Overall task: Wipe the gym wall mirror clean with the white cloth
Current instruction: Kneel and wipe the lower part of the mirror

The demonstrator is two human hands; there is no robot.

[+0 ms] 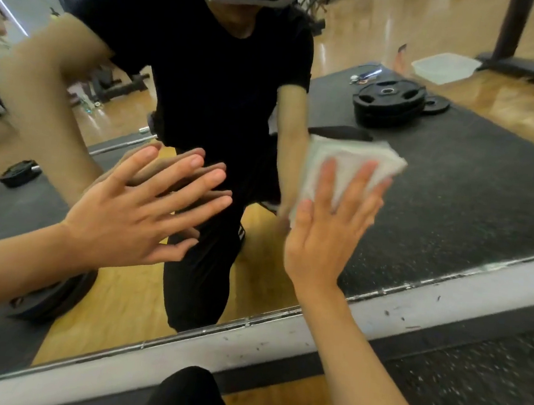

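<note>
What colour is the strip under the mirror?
White strip, scuffed with dark specks; the head view shows it.

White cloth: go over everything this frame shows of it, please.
The white cloth is folded into a thick, roughly square pad, with layered edges showing along its top and right side. It looks like soft, absorbent fabric and is slightly blurred. It lies flat against the gym wall mirror, low on the glass, above the bottom edge. The right hand presses it there with straight, spread fingers that cover its lower part. Nothing else touches it.
</note>
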